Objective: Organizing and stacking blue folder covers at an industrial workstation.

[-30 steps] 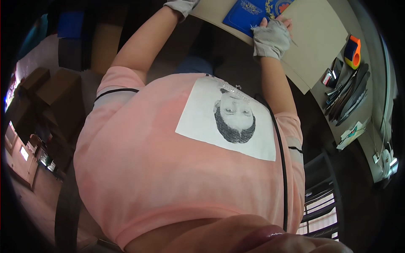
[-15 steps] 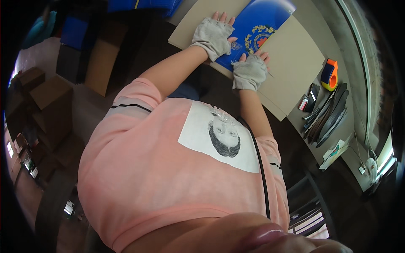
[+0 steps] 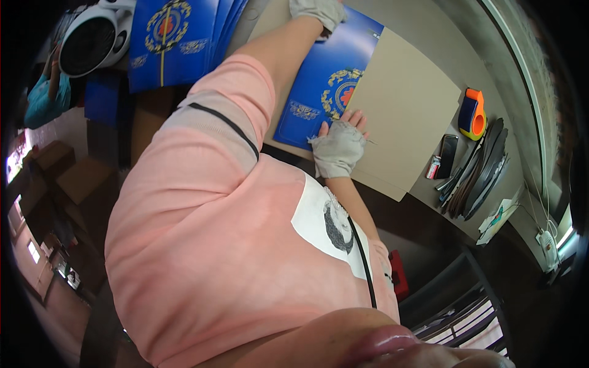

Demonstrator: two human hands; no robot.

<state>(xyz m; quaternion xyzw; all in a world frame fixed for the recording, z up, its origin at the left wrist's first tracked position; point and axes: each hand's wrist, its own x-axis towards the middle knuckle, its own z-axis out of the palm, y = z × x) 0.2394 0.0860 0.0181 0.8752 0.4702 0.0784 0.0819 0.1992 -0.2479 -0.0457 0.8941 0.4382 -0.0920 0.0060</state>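
A blue printed sheet [image 3: 334, 61] with a gold wreath and red emblem lies along the middle of a large beige cardboard sheet [image 3: 408, 104]. My right hand [image 3: 339, 147], in a pale grey fingerless glove, lies flat at the near end, on the seam between blue and beige. Its fingers are stretched out and slightly apart. My left hand [image 3: 318, 11], gloved alike, is at the far end of the blue sheet. The picture's upper edge cuts off most of its fingers, so its grip is hidden.
More blue printed sheets [image 3: 175, 43] are stacked at the left, beside a white-and-black round device [image 3: 92, 40]. At the right lie an orange tape dispenser [image 3: 472, 116], a phone [image 3: 446, 156] and dark curved strips [image 3: 475, 175]. Brown boxes [image 3: 83, 175] stand far left.
My left hand has moved away to the far end of the blue sheet. The right hand stays flat near the close edge. The view has shifted, showing more of the left side.
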